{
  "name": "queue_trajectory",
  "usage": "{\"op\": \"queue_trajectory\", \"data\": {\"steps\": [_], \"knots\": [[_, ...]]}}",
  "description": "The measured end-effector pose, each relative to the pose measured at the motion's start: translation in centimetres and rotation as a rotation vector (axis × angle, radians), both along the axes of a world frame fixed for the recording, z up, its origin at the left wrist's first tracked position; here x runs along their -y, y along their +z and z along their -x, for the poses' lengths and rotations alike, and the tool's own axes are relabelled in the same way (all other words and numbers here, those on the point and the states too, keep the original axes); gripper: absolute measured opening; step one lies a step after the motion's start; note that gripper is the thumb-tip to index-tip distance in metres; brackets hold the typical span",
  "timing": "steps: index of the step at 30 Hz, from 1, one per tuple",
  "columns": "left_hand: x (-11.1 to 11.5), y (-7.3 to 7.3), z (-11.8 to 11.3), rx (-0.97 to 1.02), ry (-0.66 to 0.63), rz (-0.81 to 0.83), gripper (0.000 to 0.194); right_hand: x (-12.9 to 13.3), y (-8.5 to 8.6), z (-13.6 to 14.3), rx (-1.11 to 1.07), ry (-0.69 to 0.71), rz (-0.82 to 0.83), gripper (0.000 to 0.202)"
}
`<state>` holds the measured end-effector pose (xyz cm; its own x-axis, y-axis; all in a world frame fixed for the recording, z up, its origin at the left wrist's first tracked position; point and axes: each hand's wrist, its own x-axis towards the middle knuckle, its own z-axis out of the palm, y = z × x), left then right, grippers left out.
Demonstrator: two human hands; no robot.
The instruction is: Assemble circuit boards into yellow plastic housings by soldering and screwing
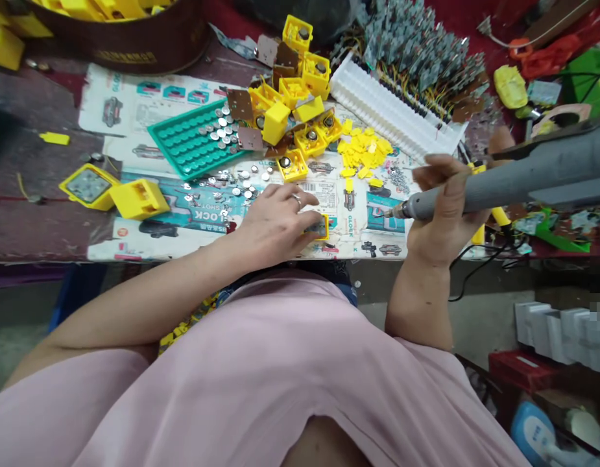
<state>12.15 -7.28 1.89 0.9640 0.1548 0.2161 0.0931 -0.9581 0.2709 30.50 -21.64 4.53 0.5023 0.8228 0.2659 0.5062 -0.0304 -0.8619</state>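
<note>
My left hand (pixel 280 224), a ring on one finger, curls over a small yellow plastic case (pixel 325 228) at the near table edge. Most of that case is hidden under the fingers. In my right hand (pixel 438 220) is a grey electric screwdriver (pixel 518 172), its bit pointing left, apart from the case. Loose silver button cells (pixel 248 185) lie just beyond my left hand, some on a teal ridged tray (pixel 183 143). Past them sits a cluster of open yellow cases (pixel 292 168) with brown boards. Small yellow tabs (pixel 362 150) and tiny screws (pixel 398 178) lie between my hands.
A white slotted rack (pixel 397 107) holds many wired circuit boards at the back right. A dark red tub (pixel 129 39) of yellow cases stands back left. Two yellow cases (pixel 139 200) lie at left. Printed cardboard (pixel 134 243) covers the tabletop. A black cable (pixel 475 269) hangs at right.
</note>
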Motion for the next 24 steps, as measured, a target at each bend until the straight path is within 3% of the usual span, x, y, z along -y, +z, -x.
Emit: {"op": "queue_trajectory", "data": {"steps": [5,7,10,13,16,19,22,24], "knots": [[0.7,2.7,-2.5,-0.287,-0.143,-0.247,0.019,1.8,-0.8,-0.7,0.178,-0.057,0.038,0.057],[0.8,3.4,-3.0,-0.332,-0.179,-0.297,0.017,2.4,-1.5,-1.3,0.294,-0.222,-0.025,0.056],[1.2,3.6,-3.1,-0.303,-0.214,-0.338,0.019,2.7,-2.8,-1.7,0.428,-0.619,-0.22,0.057],[1.3,3.0,-3.0,-0.197,-0.254,-0.407,0.018,2.3,-3.6,-1.6,0.469,-0.765,-0.234,0.067],[1.3,2.5,-2.9,-0.08,-0.286,-0.491,0.018,2.0,-3.6,-1.5,0.436,-0.782,-0.154,0.074],[1.4,2.4,-2.7,-0.04,-0.305,-0.554,0.019,2.6,-3.0,-1.0,0.419,-0.819,-0.215,0.084],[1.6,2.2,-2.2,-0.045,-0.26,-0.55,0.022,3.9,-2.8,0.2,0.728,-0.907,-0.424,0.085],[1.6,2.0,-1.8,-0.063,-0.219,-0.503,0.024,4.6,-3.2,1.1,0.917,-0.74,-0.474,0.076]]}}
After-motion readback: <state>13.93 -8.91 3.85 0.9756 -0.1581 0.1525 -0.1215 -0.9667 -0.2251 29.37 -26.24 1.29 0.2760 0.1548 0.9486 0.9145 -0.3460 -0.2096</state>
